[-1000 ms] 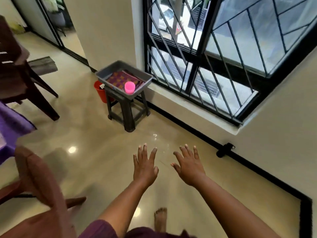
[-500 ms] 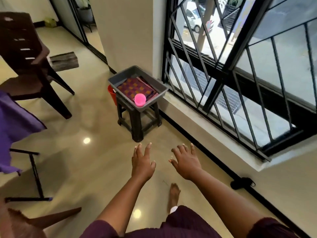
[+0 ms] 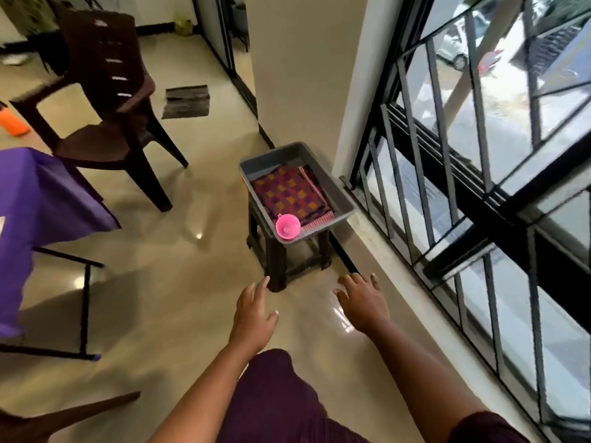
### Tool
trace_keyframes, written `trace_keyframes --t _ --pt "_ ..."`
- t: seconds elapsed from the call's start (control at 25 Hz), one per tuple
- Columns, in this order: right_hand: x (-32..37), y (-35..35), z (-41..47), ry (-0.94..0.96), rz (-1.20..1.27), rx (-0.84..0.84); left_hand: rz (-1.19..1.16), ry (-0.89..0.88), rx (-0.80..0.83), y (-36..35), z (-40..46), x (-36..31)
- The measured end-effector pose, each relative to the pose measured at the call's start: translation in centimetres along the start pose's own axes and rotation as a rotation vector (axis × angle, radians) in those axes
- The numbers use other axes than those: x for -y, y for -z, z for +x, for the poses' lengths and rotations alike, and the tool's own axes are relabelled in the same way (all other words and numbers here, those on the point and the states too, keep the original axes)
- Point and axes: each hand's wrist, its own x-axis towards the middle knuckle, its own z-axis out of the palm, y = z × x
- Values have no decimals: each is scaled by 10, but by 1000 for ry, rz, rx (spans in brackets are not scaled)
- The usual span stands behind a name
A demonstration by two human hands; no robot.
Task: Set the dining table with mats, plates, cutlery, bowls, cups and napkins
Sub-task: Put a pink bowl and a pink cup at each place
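Note:
A grey plastic tub (image 3: 344,204) sits on a dark stool (image 3: 277,260) by the window. Inside it lie folded checked mats (image 3: 287,195) in purple and orange, and a pink cup (image 3: 287,227) stands at the tub's near corner. My left hand (image 3: 254,311) and my right hand (image 3: 363,300) are stretched forward above the floor, fingers straight and empty, a short way in front of the stool. The dining table's purple cloth (image 3: 38,199) hangs at the left edge.
A dark plastic chair (image 3: 105,100) stands at the back left, another chair's leg (image 3: 80,410) at the bottom left. The table's black metal frame (image 3: 84,302) shows under the cloth. A barred window (image 3: 479,187) runs along the right. An orange bottle (image 3: 11,123) is at far left.
I have walked closer to the stool, so the tub now looks larger and nearer. Both hands stay stretched out and empty, now just short of the stool.

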Motion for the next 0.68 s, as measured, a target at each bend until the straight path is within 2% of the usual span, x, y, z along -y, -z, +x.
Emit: trace_keyframes --t 0.16,0.36,0.56,0.68 --pt "21 7 83 41 -9 71 -60 14 9 5 68 -3" --pt "40 11 201 96 29 178 -57 41 132 10 200 -17" --pt "39 5 292 91 -51 369 69 37 318 18 293 -20" --pt "44 -3 328 160 -155 526 82 112 485 19 325 -15"
